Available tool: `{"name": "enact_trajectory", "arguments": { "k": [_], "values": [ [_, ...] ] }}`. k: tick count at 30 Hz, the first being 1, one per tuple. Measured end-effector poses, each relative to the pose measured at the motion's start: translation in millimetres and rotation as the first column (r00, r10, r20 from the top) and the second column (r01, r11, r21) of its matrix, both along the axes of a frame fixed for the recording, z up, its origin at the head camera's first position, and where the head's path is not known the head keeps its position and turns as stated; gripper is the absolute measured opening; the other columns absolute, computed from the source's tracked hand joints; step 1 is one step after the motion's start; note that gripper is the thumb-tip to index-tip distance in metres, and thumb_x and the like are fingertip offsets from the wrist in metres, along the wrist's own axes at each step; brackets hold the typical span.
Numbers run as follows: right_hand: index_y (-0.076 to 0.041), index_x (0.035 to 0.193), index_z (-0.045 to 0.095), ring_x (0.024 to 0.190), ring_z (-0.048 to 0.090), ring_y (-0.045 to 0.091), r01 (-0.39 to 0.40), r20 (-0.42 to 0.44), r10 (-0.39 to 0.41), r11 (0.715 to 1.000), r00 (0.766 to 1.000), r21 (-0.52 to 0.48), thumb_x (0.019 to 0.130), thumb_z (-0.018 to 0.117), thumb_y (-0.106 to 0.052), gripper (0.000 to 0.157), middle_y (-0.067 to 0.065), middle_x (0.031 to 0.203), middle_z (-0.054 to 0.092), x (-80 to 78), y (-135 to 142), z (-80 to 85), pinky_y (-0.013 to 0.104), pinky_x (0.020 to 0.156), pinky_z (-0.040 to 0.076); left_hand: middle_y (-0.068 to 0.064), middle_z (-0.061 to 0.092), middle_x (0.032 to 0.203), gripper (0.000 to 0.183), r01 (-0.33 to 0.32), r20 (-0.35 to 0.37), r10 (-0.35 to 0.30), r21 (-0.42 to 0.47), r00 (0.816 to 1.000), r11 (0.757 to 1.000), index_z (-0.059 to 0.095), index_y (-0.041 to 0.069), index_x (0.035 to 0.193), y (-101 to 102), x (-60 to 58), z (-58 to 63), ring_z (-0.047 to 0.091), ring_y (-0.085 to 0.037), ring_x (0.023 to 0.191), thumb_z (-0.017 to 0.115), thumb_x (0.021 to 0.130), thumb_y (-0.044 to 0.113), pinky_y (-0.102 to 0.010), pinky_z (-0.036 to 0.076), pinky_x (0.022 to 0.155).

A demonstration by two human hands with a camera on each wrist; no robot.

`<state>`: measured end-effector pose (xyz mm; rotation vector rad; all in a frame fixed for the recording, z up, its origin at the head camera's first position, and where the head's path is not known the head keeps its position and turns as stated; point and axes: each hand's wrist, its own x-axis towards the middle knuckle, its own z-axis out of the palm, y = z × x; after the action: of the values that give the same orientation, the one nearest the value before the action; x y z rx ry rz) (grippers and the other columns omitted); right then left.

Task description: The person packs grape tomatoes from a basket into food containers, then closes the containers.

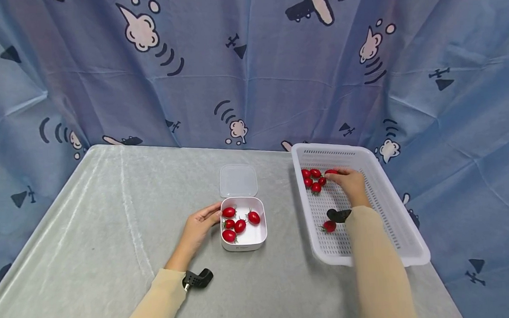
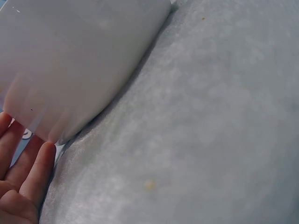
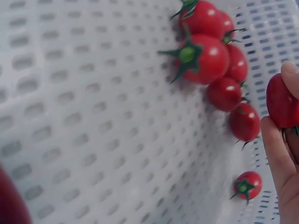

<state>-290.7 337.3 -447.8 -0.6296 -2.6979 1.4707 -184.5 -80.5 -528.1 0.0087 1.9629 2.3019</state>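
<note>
My right hand (image 1: 350, 183) reaches into a white perforated basket (image 1: 393, 200) and pinches a red cherry tomato (image 3: 279, 100) between thumb and fingers. Several cherry tomatoes (image 1: 316, 188) with green stems lie clustered at the basket's left side, next to that hand. Nearer the front, another tomato (image 1: 329, 226) lies by the right wrist. My left hand (image 1: 200, 224) touches the left side of a square white box (image 1: 245, 247) with nearly straight fingers (image 2: 39, 170). Several cherry tomatoes (image 1: 240, 225) lie inside the box, mostly toward its left side.
Behind the box, a clear square lid (image 1: 238, 180) lies flat on the grey cloth-covered table (image 1: 96, 242). The basket stands at the table's right edge. A blue patterned curtain (image 1: 208, 71) hangs along the back. Each wrist wears a black camera mount (image 1: 197, 278).
</note>
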Motion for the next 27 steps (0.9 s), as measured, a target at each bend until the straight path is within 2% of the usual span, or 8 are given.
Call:
{"name": "enact_trajectory", "arguments": {
  "k": [7,13,20,24,27],
  "values": [
    [-0.007,0.138,0.058,0.13,0.05,0.029,0.026,0.003,-0.025,0.999,1.0,-0.033,0.09,0.074,-0.036,0.059,0.016,0.142,0.057,-1.7,-6,14.1,0.046,0.117,0.039,-0.024,0.062,0.133,0.041,0.004,-0.005,-0.004,0.003,1.0,1.0,0.06,-0.005,0.133,1,0.2,-0.6,0.067,-0.002,0.103,0.066,0.096,0.012,-0.019,0.055,0.091],
    [-0.01,0.139,0.058,0.132,0.049,0.028,-0.023,-0.031,0.022,0.998,0.999,-0.051,0.089,0.073,-0.04,0.061,0.015,0.144,0.057,-2.3,-19,28.3,0.045,0.118,0.038,-0.024,0.062,0.133,0.04,-0.003,-0.005,0.003,-0.003,1.0,1.0,0.059,-0.006,0.132,1,1.3,-0.2,0.067,-0.001,0.104,0.065,0.096,0.01,-0.018,0.055,0.092],
    [-0.01,0.14,0.058,0.13,0.048,0.027,-0.081,-0.078,0.075,0.994,0.994,-0.076,0.089,0.073,-0.039,0.06,0.015,0.144,0.056,6.4,-42,49.4,0.046,0.117,0.04,-0.024,0.061,0.133,0.041,-0.006,-0.001,0.006,0.013,1.0,1.0,0.059,-0.005,0.133,0,0.3,-1.2,0.067,0.0,0.103,0.065,0.096,0.011,-0.019,0.055,0.091],
    [-0.012,0.137,0.061,0.115,0.052,0.018,-0.111,-0.094,0.104,0.991,0.99,-0.069,0.088,0.075,-0.042,0.059,0.008,0.133,0.063,13.7,-54,59.7,0.032,0.1,0.051,-0.026,0.061,0.133,0.041,-0.003,-0.015,0.003,0.007,1.0,1.0,0.059,-0.007,0.133,0,-0.1,-2.5,0.067,0.001,0.102,0.065,0.096,0.01,-0.018,0.056,0.091],
    [-0.012,0.136,0.062,0.103,0.054,0.011,-0.148,-0.108,0.14,0.986,0.984,-0.071,0.087,0.076,-0.042,0.059,-0.006,0.115,0.067,18.4,-61,65.0,0.02,0.084,0.05,-0.027,0.061,0.133,0.04,-0.008,-0.016,0.008,0.017,1.0,1.0,0.059,-0.008,0.132,1,-0.2,-2.5,0.067,0.001,0.102,0.064,0.096,0.008,-0.018,0.056,0.091]
  ]
}}
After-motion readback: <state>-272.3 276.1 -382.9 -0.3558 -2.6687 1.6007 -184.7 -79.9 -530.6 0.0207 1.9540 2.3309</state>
